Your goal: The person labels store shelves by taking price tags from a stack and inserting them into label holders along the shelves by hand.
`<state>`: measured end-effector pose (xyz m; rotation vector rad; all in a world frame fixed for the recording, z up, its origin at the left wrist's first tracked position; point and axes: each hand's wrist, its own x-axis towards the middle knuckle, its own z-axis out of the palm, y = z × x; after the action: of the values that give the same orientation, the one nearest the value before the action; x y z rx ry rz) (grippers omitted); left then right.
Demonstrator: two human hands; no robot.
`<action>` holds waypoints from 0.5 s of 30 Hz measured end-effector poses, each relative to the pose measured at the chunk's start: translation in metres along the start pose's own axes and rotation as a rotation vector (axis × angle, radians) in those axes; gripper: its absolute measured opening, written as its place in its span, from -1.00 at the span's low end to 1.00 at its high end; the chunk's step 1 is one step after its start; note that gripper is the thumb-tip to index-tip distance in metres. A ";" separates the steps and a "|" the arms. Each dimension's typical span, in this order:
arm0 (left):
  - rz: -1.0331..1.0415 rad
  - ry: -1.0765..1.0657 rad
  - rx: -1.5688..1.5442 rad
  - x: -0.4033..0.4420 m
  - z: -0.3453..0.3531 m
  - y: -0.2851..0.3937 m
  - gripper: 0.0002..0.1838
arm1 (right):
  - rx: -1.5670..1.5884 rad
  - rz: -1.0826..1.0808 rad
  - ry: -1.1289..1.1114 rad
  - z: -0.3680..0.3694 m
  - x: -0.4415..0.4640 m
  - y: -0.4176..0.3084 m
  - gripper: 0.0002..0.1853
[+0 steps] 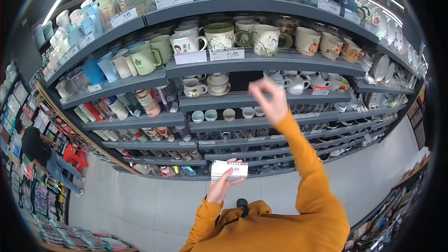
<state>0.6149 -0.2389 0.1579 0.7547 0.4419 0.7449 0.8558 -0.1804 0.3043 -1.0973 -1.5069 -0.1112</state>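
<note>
My left hand [225, 184] is closed on a small stack of white price cards [229, 170], held low in front of the shelves with the thumb across the front. My right hand [270, 98] is raised before the shelf of teapots and cups, its fingers curled and blurred; whether anything small is between them cannot be made out. Behind it are white teapots [297, 84], and to its left a stacked cup and saucer [218, 84]. Above, a shelf edge [298, 61] carries patterned mugs [266, 40] and a price label [227, 54].
Long curved shelves hold mugs, bowls [210, 115], glasses and bottles [148, 102]. At the far left, a person in dark top and jeans [60, 168] stands by a red stool [75, 158]. Tiled floor [177, 200] lies below; more shelves stand at the lower right.
</note>
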 end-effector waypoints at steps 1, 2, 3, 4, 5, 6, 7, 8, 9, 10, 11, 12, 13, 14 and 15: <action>0.003 0.013 0.025 -0.007 -0.004 -0.002 -0.58 | 0.015 0.188 -0.152 -0.001 -0.041 -0.011 -0.83; -0.010 0.025 0.049 -0.017 -0.005 -0.002 -0.58 | 0.210 0.365 -0.144 0.014 -0.090 -0.014 -0.80; -0.019 0.035 0.073 -0.026 -0.006 -0.002 -0.57 | 0.209 0.436 -0.277 0.017 -0.127 -0.029 -0.79; -0.025 0.045 0.100 -0.034 -0.008 -0.002 -0.57 | 0.299 0.600 -0.347 0.023 -0.169 -0.034 -0.81; -0.029 0.070 0.110 -0.043 -0.015 -0.008 -0.56 | 0.339 0.688 -0.376 0.026 -0.203 -0.052 -0.80; -0.038 0.096 0.166 -0.053 -0.019 -0.011 -0.55 | 0.382 0.776 -0.404 0.030 -0.231 -0.067 -0.77; -0.051 0.124 0.221 -0.064 -0.024 -0.015 -0.55 | 0.433 0.827 -0.346 0.037 -0.258 -0.080 -0.73; -0.069 0.150 0.275 -0.075 -0.028 -0.020 -0.55 | 0.480 0.883 -0.285 0.043 -0.278 -0.092 -0.69; -0.068 0.190 0.280 -0.085 -0.031 -0.027 -0.55 | 0.465 0.959 -0.253 0.047 -0.290 -0.104 -0.68; -0.089 0.191 0.284 -0.094 -0.036 -0.035 -0.56 | 0.449 0.959 -0.213 0.049 -0.299 -0.109 -0.67; -0.112 0.192 0.286 -0.103 -0.041 -0.042 -0.57 | 0.431 0.962 -0.175 0.050 -0.310 -0.115 -0.66; -0.132 0.194 0.290 -0.112 -0.043 -0.047 -0.57 | 0.414 0.961 -0.137 0.050 -0.319 -0.121 -0.65; -0.133 0.213 0.283 -0.122 -0.043 -0.049 -0.59 | 0.407 0.943 -0.150 0.048 -0.322 -0.127 -0.70; -0.128 0.233 0.274 -0.132 -0.040 -0.050 -0.61 | 0.443 0.942 -0.179 0.045 -0.326 -0.131 -0.73; -0.125 0.257 0.261 -0.143 -0.037 -0.052 -0.62 | 0.479 0.942 -0.213 0.042 -0.330 -0.135 -0.76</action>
<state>0.5205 -0.3535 0.1089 0.8691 0.8241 0.6766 0.6843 -0.4119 0.0901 -1.3249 -0.9750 0.9879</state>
